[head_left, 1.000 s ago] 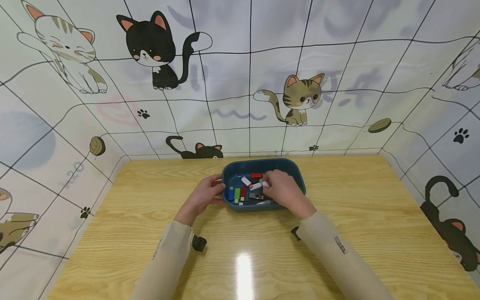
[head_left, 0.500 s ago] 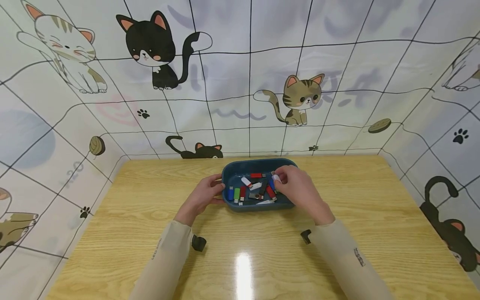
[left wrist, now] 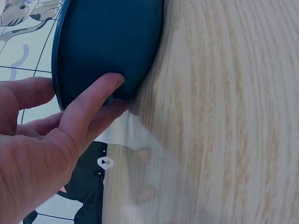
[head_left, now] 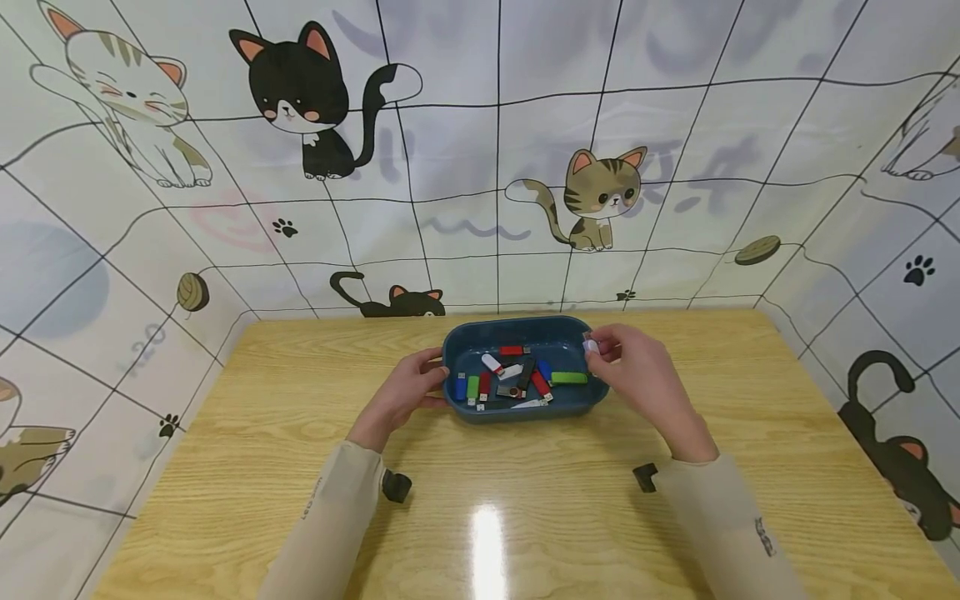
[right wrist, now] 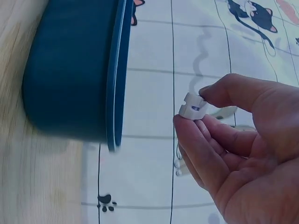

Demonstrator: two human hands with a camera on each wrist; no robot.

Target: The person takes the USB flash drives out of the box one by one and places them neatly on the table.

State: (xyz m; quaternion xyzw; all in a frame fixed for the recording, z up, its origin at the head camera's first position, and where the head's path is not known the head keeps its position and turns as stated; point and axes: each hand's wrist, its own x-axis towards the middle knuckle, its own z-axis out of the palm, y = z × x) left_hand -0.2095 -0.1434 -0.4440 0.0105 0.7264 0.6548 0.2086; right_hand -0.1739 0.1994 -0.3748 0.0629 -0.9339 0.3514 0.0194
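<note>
A dark blue plastic bin (head_left: 525, 412) holds several USB flash drives in white, red, green, blue and black. My left hand (head_left: 408, 385) grips the bin's left end. In the left wrist view its fingers (left wrist: 96, 95) press on the outer wall, with another digit at the rim. My right hand (head_left: 641, 367) pinches a white USB flash drive (right wrist: 191, 107) between thumb and fingertips, just above the bin's right rim. In the head view the drive's metal plug points up and left. Among the drives lying inside are a long green one (head_left: 568, 378) and a red one (head_left: 541, 385).
The bin stands on a wood-grain table (head_left: 480, 475), near its back edge. Behind and at both sides rise walls covered in cat-print sheeting (head_left: 465, 150). Black pieces (head_left: 397, 486) sit at both cuffs.
My right hand has moved right from over the drives to the bin's right rim, carrying the white USB flash drive. The long green drive now shows. My left hand has stayed at the bin.
</note>
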